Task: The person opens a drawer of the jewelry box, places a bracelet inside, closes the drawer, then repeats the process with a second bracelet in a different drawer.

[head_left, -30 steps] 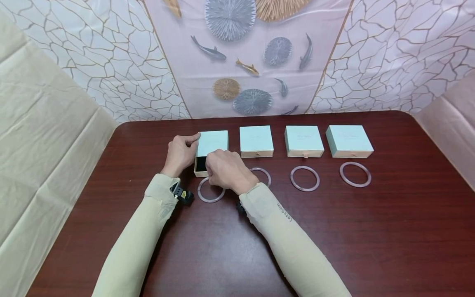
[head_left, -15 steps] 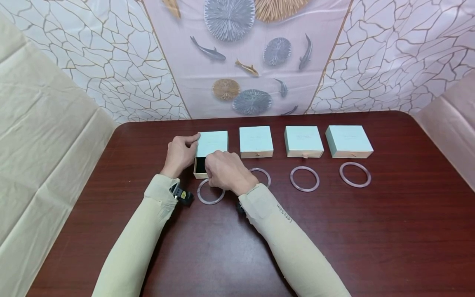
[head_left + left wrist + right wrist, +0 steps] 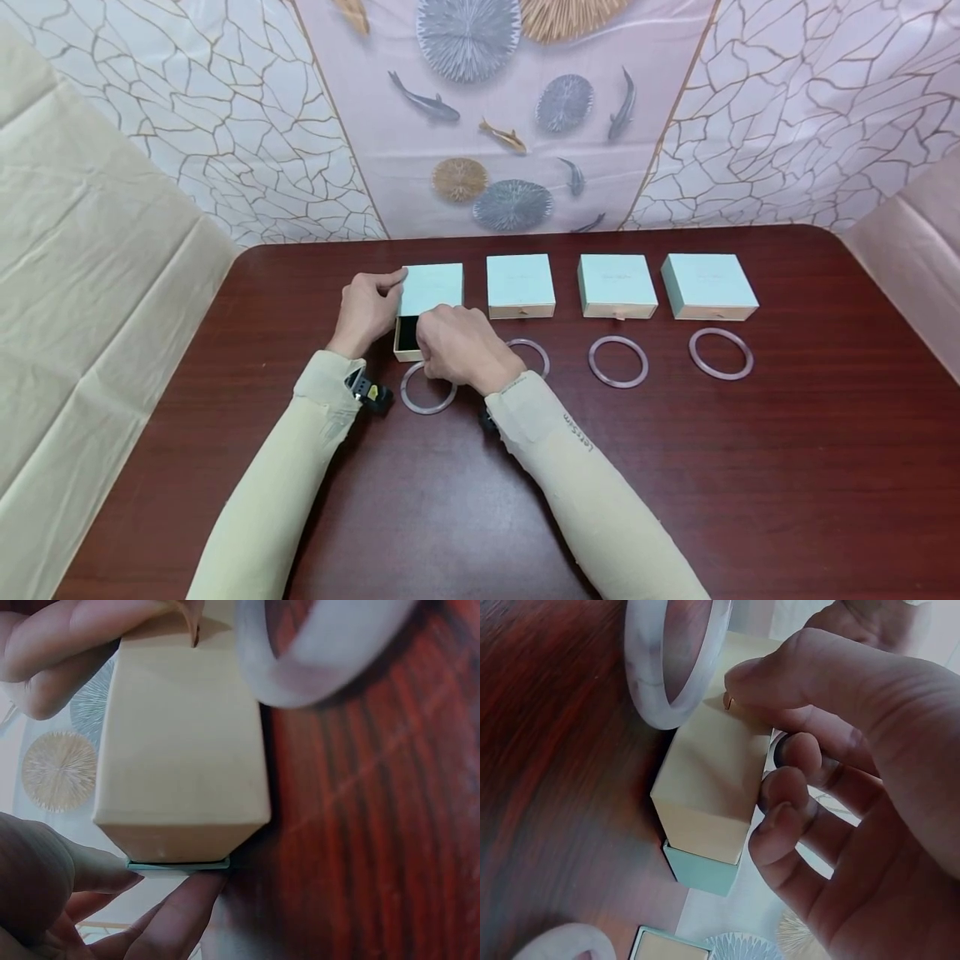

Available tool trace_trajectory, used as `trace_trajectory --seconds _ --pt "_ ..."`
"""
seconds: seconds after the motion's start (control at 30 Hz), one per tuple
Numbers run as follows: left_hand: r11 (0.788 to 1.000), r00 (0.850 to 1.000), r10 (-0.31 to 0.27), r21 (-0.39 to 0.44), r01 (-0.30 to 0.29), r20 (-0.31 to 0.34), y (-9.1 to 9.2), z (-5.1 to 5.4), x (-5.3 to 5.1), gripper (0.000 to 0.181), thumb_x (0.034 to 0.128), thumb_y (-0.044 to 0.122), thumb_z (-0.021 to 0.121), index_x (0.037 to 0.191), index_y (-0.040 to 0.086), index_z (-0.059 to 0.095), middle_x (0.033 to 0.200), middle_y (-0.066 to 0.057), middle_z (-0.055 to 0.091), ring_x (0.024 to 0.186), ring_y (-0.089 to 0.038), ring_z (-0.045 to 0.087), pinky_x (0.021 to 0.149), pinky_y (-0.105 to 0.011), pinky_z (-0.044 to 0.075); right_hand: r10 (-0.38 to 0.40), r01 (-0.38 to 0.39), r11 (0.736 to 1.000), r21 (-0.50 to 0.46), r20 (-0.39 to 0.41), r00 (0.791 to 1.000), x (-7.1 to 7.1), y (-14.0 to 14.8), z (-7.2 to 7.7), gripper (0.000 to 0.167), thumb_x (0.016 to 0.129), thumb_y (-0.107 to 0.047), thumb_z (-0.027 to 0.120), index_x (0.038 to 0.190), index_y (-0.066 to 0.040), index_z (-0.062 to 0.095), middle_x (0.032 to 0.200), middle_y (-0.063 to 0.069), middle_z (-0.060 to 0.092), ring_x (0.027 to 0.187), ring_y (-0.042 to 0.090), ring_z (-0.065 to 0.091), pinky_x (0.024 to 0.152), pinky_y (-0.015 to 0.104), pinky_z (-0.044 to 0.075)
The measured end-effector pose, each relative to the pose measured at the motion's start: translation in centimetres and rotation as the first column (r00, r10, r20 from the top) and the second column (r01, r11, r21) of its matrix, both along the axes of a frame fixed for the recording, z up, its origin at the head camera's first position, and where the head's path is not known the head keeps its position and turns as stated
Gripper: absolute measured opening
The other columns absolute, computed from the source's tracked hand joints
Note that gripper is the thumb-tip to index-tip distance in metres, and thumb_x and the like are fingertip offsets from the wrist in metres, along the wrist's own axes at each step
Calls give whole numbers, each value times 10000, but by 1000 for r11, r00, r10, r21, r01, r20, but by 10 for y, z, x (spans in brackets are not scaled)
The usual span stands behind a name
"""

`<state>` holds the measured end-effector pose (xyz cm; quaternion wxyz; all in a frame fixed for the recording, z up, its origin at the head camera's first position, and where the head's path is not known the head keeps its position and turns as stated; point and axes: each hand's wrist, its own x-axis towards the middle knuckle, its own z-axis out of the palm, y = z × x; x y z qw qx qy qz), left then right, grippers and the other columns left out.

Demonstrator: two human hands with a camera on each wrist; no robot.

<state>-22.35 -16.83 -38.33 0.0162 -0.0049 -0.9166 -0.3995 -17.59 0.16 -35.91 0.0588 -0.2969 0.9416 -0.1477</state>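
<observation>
Head view: hands (image 3: 365,310) pinch a mint box (image 3: 432,287) and its smooth cream drawer (image 3: 408,356) near a round bangle (image 3: 427,410).

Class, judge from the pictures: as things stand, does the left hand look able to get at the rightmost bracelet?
Probably not: the left hand holds the partly open box, and the right hand and its sleeve lie across the way to that bracelet.

Your spot looks like a little booth: a shiny brown table (image 3: 442,492) with a fish-print cloth (image 3: 498,100) behind and pale cloth (image 3: 82,292) at both sides. Home or office, you can't tell.
</observation>
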Motion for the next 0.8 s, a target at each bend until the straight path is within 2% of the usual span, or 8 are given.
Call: trace_trajectory --seconds 0.13,0.37,0.5,0.63,0.8 --pt "1000 1000 14 2 -14 17 -1 0 0 369 1047 213 521 1395 219 642 501 60 528 423 -130 417 495 -266 391 17 -17 1000 -9 7 1000 1 -1 0 348 789 -61 746 523 -210 580 551 -94 536 556 100 521 505 273 413" --pt "1000 1000 -5 13 5 8 2 1 0 374 1048 220 513 1400 213 639 512 64 528 427 -124 408 489 -256 380 13 -12 1000 11 -17 1000 3 -1 1 394 792 -48 730 496 -206 524 515 -91 457 532 97 465 492 274 368" --pt "1000 1000 14 1 -14 11 1 1 0 367 1050 214 518 1395 219 643 544 37 561 426 -137 395 482 -263 367 27 -27 999 20 -25 999 3 -2 2 380 783 -54 740 508 -209 529 529 -95 480 548 102 497 501 276 387" --pt "1000 1000 -4 0 4 -1 1 1 -1 372 1045 199 511 1392 202 645 545 36 571 423 -126 369 480 -258 346 10 -9 999 32 -31 999 4 -3 2 388 790 -83 783 511 -208 544 537 -96 509 557 103 527 510 279 408" --pt "1000 1000 -15 1 15 12 2 2 -1 375 1050 207 505 1402 206 636 487 59 515 406 -127 367 467 -250 347 7 -6 1000 30 -33 999 6 -2 1 391 806 -90 777 522 -203 533 534 -88 496 552 103 524 510 275 402"
